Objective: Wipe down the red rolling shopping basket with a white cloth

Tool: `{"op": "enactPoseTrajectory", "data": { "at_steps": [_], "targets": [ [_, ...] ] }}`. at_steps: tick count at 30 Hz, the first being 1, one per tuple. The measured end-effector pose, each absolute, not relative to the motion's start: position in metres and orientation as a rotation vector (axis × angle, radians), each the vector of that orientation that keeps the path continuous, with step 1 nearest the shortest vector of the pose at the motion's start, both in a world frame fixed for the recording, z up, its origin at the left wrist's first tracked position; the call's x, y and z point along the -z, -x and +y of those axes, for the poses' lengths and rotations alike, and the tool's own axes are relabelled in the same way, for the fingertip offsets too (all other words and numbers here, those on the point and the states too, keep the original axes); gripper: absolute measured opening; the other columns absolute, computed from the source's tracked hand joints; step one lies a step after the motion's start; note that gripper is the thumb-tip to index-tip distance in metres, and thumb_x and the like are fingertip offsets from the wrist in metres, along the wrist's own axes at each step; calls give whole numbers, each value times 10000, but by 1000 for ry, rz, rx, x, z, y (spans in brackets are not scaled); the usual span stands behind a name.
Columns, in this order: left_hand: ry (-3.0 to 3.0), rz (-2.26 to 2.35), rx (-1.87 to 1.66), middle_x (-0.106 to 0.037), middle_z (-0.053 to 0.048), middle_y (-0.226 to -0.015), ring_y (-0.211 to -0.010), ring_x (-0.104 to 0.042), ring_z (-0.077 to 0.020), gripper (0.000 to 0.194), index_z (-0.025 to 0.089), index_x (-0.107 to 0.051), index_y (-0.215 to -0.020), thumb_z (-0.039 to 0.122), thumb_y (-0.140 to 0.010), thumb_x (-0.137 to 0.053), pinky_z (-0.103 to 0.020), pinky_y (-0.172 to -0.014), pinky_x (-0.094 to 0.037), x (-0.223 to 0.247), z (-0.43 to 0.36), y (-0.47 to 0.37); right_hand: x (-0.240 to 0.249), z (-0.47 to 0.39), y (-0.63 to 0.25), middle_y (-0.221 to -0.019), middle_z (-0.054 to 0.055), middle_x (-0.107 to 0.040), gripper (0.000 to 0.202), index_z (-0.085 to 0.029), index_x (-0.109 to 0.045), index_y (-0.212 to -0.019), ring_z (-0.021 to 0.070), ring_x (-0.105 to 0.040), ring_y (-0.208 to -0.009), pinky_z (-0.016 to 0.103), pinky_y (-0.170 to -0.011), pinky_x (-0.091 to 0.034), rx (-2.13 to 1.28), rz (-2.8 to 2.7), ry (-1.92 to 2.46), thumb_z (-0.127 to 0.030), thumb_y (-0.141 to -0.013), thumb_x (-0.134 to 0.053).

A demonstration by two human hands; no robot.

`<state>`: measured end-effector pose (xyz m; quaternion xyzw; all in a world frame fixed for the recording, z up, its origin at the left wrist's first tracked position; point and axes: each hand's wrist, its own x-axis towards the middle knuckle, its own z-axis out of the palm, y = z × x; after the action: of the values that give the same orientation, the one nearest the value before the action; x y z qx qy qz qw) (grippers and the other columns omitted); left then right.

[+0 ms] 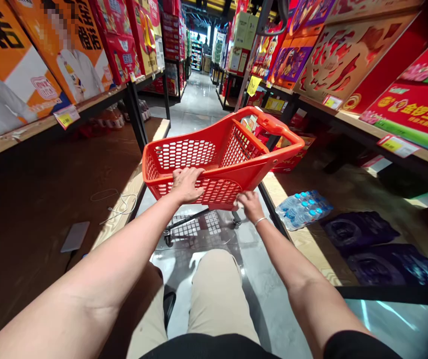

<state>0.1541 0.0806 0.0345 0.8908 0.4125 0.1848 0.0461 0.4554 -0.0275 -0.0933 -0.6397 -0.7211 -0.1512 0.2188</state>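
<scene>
A red plastic shopping cart point(236, 194) with a perforated basket stands across the aisle in front of my knees, its handle toward the upper right. My left hand point(187, 185) rests over the near rim of the basket, fingers hooked inside and thumb outside. At the basket's lower right corner is my right hand point(250, 205), its fingers curled in and slightly blurred. Something small and pale shows at its fingertips, but I cannot make out what. The main part of the basket shows nothing inside it.
Shelves with boxed drinks point(75, 55) rise on the left, with red gift boxes point(416, 112) opposite. Below sit a pack of water bottles point(304, 209) and dark purple packs point(361, 229). A white cable point(118, 199) lies on the left lower shelf. The tiled aisle point(199, 89) runs ahead.
</scene>
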Motion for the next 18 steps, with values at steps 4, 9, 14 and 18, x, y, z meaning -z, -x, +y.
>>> {"op": "enactPoseTrajectory", "data": {
  "at_steps": [4,9,14,18],
  "targets": [
    [-2716,1248,-575,-653,-106,-1228,-1182,-537,-323,562,207,-559,-1337,357,-796,-570,-485,-1022,-294,-34,83,-151,36,-16,-487,-1291,113,-555,314,-273,-699,-1213,306,-458,-1233,494,-1040,-433,671,-1613,1746,-236,-939,-550],
    [-2721,1224,-564,-659,-99,-1223,-1180,-543,-328,563,208,-562,-1333,355,-789,-561,-497,-1022,-295,-34,87,-150,43,-14,-474,-1295,106,-515,239,-259,-703,-1121,294,-445,-1247,481,-1056,-432,713,-1407,1679,-252,-928,-562],
    [-2708,1221,-556,-654,-91,-1239,-1205,-532,-324,567,225,-562,-1327,362,-777,-571,-491,-1040,-286,-34,89,-148,138,-43,-423,-1147,92,-590,334,-230,-701,-999,239,-480,-1029,393,-877,-486,404,-1588,1785,-72,-787,-498],
    [-2708,1211,-538,-656,-79,-1222,-1181,-537,-313,574,246,-557,-1328,367,-767,-577,-484,-1037,-293,-35,90,-146,160,-50,-407,-1070,80,-613,328,-248,-707,-958,231,-478,-971,363,-819,-488,321,-1678,1752,-75,-788,-486]
  ]
}}
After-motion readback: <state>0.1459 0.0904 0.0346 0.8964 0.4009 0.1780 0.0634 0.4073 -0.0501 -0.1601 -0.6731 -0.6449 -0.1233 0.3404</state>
